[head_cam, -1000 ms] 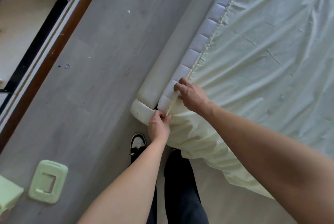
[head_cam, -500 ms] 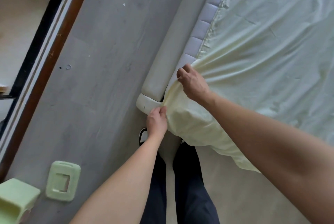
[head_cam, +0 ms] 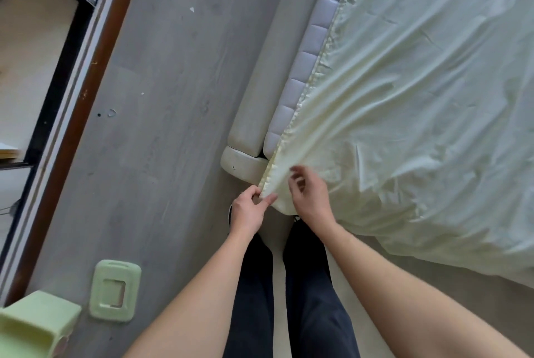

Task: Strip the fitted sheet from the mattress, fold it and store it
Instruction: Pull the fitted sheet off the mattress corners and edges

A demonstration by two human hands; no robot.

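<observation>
Left hand (head_cam: 249, 211) pinches sheet (head_cam: 404, 97) hem — grip tight (no labels legible).

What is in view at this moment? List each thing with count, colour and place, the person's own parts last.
sheet: one, pale yellow, over the mattress, its corner pulled loose at the near end.
mattress: one, quilted lilac-white side showing along the sheet's left edge.
bed frame: one, off-white, left of the mattress, rounded corner near the hands.
floor: grey wood-look, left of the bed.
threshold: one, brown strip, far left.
lid: one, light green, on the floor at lower left.
box: one, light green, bottom left corner, cut off.
left hand: pinches the sheet's hem.
right hand: fingers blurred, beside the sheet corner; grip unclear.
legs: two, dark trousers, bottom centre.
</observation>
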